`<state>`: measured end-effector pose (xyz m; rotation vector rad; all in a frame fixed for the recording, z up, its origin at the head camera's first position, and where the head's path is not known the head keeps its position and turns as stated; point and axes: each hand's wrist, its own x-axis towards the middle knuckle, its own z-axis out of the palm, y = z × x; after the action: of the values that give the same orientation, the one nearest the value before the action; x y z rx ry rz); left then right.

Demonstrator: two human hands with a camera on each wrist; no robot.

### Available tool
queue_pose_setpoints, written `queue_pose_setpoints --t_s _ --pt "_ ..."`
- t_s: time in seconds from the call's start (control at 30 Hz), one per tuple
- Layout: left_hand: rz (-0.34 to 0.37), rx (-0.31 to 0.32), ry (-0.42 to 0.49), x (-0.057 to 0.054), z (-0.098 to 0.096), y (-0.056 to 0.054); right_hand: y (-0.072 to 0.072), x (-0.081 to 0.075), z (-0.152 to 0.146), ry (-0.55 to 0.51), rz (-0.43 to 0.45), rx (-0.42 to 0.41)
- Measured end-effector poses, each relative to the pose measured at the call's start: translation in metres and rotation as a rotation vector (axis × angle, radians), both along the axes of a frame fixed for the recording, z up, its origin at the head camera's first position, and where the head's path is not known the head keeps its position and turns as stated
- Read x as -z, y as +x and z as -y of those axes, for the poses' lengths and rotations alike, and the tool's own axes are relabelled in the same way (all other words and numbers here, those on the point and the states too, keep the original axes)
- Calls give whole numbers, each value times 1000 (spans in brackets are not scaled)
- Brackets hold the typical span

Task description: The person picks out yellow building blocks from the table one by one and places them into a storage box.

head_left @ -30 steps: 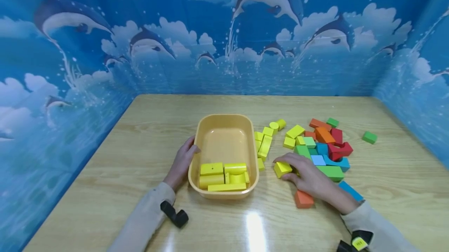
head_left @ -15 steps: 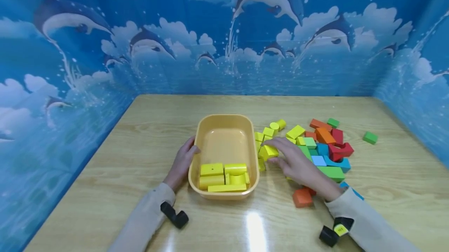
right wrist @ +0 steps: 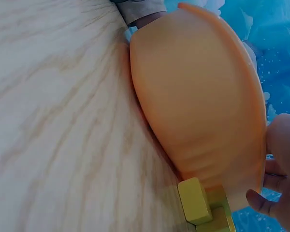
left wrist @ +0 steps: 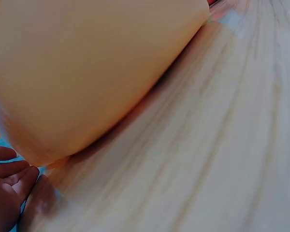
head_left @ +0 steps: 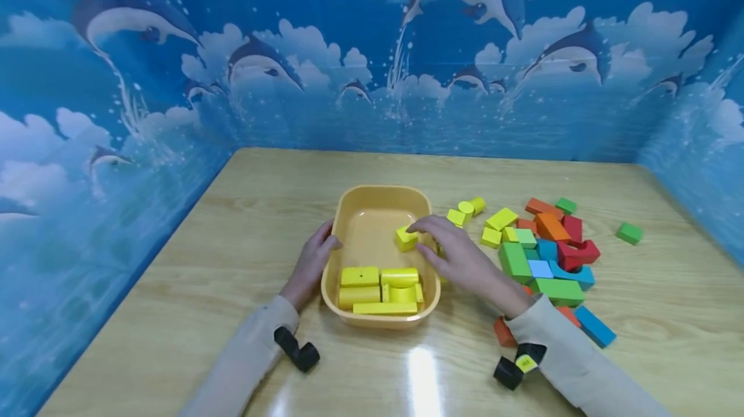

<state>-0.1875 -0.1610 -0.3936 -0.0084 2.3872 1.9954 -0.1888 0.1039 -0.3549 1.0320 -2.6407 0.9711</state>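
Observation:
A yellow-orange plastic tray (head_left: 380,321) stands on the table with several yellow blocks (head_left: 360,294) laid along its near end. My left hand (head_left: 310,265) holds the tray's left side, thumb at the rim; in the left wrist view its fingers (left wrist: 19,176) lie by the tray wall. Reaching over the right rim, my right hand (head_left: 456,255) pinches a yellow block (head_left: 405,238) at its right side, inside the tray. In the right wrist view that hand's fingers and thumb (right wrist: 263,203) show at the rim, and the pinched block is hidden.
To the right of the tray lie more yellow blocks (head_left: 502,219), with a few partly hidden behind my right hand. Farther right is a mixed heap of green (head_left: 558,291), red (head_left: 577,254), orange (head_left: 551,226) and blue blocks (head_left: 595,325). One green block (head_left: 630,233) lies apart.
My right hand has carried the yellow block leftward from beside the heap, over the right rim and into the tray. My left hand stays on the tray. The head view has shifted slightly.

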Motion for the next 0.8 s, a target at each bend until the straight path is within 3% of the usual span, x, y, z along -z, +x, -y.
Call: queue_pose_setpoints --t_s 0.2,0.43,0.63,0.8 --pt "11 9 0 -1 0 -1 -1 -5 -9 0 -9 -12" --pt "2 7 -7 -2 0 -1 -17 -22 -46 40 26 103" --pt "6 6 -5 -2 0 -2 -31 -29 -81 177 164 265" --pt "8 7 -9 -1 0 -1 -42 -21 -98 294 258 332"
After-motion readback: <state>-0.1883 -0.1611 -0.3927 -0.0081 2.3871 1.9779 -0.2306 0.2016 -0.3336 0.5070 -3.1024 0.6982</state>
